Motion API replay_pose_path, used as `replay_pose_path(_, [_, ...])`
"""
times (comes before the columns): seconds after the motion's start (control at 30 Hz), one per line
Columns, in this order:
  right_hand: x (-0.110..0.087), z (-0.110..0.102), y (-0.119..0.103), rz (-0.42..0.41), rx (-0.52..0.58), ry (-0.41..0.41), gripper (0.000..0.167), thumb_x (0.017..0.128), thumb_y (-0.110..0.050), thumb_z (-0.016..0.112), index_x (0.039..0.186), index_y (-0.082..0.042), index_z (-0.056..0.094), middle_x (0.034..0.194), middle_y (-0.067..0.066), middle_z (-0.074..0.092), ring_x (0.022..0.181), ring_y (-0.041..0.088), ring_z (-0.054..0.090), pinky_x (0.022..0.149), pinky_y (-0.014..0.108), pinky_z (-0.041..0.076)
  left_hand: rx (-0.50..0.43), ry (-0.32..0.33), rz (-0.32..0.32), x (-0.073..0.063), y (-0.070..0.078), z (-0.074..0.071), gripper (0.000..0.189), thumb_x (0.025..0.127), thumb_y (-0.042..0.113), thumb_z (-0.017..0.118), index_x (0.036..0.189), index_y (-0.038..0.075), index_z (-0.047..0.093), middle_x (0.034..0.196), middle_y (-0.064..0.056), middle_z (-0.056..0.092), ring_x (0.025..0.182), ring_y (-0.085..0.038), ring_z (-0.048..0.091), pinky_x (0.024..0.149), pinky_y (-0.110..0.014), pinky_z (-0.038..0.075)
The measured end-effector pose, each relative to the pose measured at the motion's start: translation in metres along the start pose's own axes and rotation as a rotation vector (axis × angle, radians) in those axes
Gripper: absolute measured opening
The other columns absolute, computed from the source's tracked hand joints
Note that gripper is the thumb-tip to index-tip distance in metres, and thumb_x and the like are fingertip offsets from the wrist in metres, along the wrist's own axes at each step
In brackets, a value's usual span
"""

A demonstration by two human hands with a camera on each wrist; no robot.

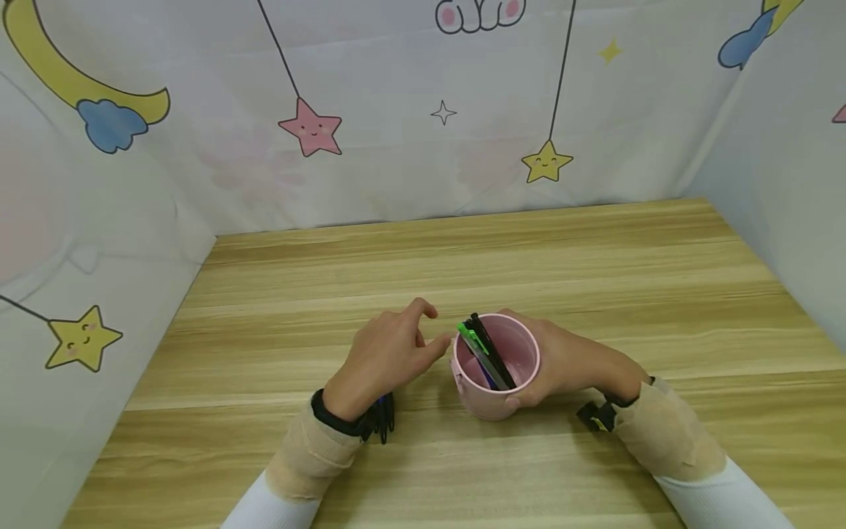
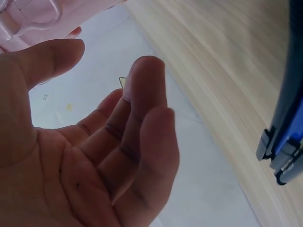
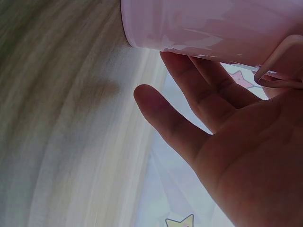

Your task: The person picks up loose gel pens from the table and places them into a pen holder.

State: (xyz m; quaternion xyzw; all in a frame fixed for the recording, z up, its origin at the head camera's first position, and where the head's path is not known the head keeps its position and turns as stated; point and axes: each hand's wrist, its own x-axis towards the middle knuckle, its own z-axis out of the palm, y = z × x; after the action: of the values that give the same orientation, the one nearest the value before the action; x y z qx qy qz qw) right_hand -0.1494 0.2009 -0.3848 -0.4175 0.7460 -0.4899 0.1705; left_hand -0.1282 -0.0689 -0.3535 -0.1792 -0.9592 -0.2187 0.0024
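Observation:
A pink cup (image 1: pixel 489 404) with a small side handle leans a little in my right hand (image 1: pixel 562 356), whose fingers and thumb curl round its right side. Inside the cup stand a green-topped clear pen (image 1: pixel 472 342), a black pen (image 1: pixel 492 349) and something blue, partly hidden. Just left of the cup is my left hand (image 1: pixel 390 349), thumb and fingers spread apart with nothing between them. In the left wrist view its palm (image 2: pixel 71 175) is bare. Dark pens (image 1: pixel 385 417) with a bit of blue lie by the left wrist, partly covered by it.
The wood-grain table (image 1: pixel 330 279) spreads out around both hands. A pale curtain (image 1: pixel 396 176) printed with stars and moons hangs along its back and sides. Black straps with small dark devices (image 1: pixel 597 416) sit on both wrists.

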Motion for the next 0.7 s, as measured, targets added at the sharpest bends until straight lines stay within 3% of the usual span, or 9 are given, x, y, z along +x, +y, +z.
replay_pose_path(0.43, [-0.0009, -0.0022, 0.0019, 0.028, 0.027, 0.002, 0.095, 0.065, -0.03, 0.094, 0.146, -0.016, 0.046, 0.132, -0.001, 0.061, 0.121, 0.022, 0.058, 0.102, 0.041, 0.046, 0.108, -0.113, -0.135, 0.0007, -0.004, -0.0006, 0.045, 0.092, 0.044, 0.066, 0.123, 0.011, 0.063, 0.057, 0.003, 0.042, 0.05, -0.015, 0.042, 0.042, -0.031, 0.032])
replay_pose_path(0.7, [0.0, -0.005, 0.0028, 0.02, 0.041, -0.007, 0.093, 0.066, -0.029, 0.093, 0.145, -0.015, 0.046, 0.131, 0.0, 0.061, 0.12, 0.023, 0.058, 0.101, 0.041, 0.047, 0.17, -0.15, -0.171, 0.0024, -0.007, -0.0007, 0.047, 0.091, 0.042, 0.068, 0.123, 0.009, 0.064, 0.059, -0.002, 0.05, 0.051, -0.019, 0.047, 0.041, -0.034, 0.035])
